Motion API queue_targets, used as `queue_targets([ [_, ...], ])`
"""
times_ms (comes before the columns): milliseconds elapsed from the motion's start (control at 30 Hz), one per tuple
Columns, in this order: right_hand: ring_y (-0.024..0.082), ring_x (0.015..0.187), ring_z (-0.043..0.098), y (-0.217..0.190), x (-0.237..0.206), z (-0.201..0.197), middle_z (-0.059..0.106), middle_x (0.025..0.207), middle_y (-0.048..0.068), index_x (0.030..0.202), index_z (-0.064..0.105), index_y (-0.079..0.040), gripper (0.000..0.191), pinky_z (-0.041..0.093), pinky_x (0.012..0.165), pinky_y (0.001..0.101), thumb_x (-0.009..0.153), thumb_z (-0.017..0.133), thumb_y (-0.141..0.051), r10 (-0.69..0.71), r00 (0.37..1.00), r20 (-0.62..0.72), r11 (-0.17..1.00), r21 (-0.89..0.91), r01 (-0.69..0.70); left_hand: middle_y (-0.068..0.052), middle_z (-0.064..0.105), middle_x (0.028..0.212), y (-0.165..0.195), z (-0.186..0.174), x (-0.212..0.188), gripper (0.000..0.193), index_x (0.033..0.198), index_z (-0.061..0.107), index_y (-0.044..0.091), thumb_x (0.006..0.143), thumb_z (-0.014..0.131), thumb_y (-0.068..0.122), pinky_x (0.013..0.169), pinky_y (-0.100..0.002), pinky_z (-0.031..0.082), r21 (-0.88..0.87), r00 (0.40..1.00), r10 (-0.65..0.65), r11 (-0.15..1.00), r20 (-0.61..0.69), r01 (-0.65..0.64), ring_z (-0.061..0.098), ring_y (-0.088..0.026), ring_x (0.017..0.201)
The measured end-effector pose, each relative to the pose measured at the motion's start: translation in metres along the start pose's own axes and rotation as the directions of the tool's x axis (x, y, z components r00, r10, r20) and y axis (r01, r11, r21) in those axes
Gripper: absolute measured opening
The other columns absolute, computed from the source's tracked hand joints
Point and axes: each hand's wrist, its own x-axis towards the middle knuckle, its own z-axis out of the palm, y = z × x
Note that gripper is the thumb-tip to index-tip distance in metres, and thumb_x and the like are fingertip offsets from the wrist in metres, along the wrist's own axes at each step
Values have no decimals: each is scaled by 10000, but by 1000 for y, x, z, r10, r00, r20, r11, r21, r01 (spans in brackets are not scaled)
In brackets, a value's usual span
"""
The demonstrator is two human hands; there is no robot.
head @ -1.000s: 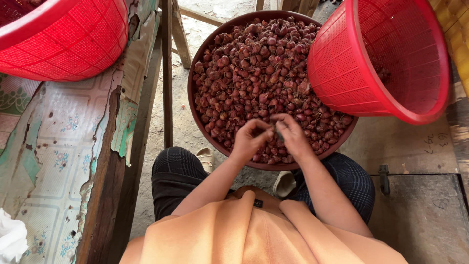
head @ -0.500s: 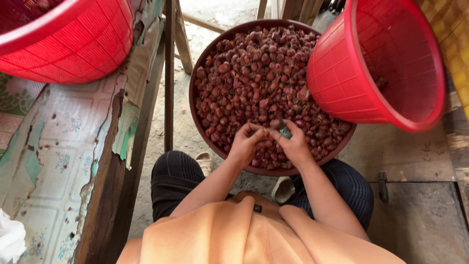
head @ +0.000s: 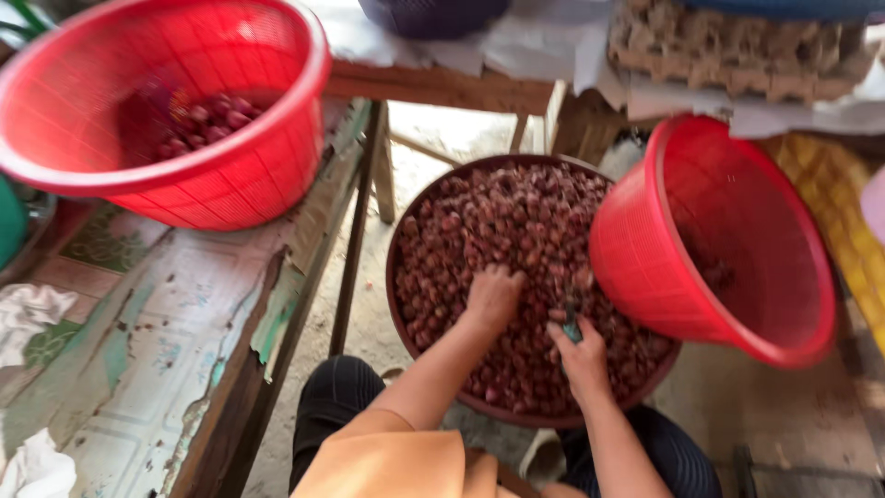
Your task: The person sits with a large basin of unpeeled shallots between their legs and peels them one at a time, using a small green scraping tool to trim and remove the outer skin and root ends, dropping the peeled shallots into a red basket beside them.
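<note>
Looking down on a round dark-brown basin [head: 406, 231] heaped with small reddish-brown shallots [head: 516, 231] — basin taken as reference for everything below.

Left hand [head: 493, 297] inside basin, near its centre, palm down, resting on the pile; fingers curled into the shallots, tips buried, so cannot tell if anything is pinched. Right hand [head: 581, 355] also inside basin, toward its right-near part, fingers closed around a small dark, greenish object [head: 572, 325] sticking up from the fist — too blurred to identify. Hands close together but apart, left slightly farther from the body than right.

Red mesh basket [head: 710, 240] tipped on its side, leaning on the basin's right rim, mouth facing right; a few dark bits inside, blurred. Second red mesh basket [head: 166, 111] well left of the basin and higher, upright on a worn table with peeling paint [head: 166, 332]; some peeled purplish shallots [head: 207, 120] in its bottom. White cloth [head: 32, 309] on the table's far-left edge. Behind the basin, a wooden bench frame [head: 442, 88] with grey egg trays [head: 737, 51] on top. Nearer than the basin: dark trousers [head: 341, 397] and orange garment [head: 387, 466] of the seated person.
</note>
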Motion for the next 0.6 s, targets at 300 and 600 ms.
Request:
queue_targets([
  [300, 116, 797, 601, -26, -18, 16, 659, 904, 42, 1044, 680, -36, 265, 505, 687, 291, 851, 824, -144, -487, 857, 166, 808, -286, 515, -143, 723, 987, 26, 3, -46, 364, 1071, 630, 21, 1004, 686, 374, 719, -388, 534, -801, 803, -263, 145, 535, 581, 678, -228, 866],
  [600, 79, 705, 549, -18, -19, 3, 652, 756, 22, 939, 711, -30, 177, 470, 632, 290, 944, 760, -199, -395, 908, 140, 875, -243, 419, -44, 713, 1074, 24, 5, -76, 318, 1116, 653, 61, 978, 744, 332, 829, -314, 556, -895, 896, -24, -64, 444, 442, 656, -117, 979],
])
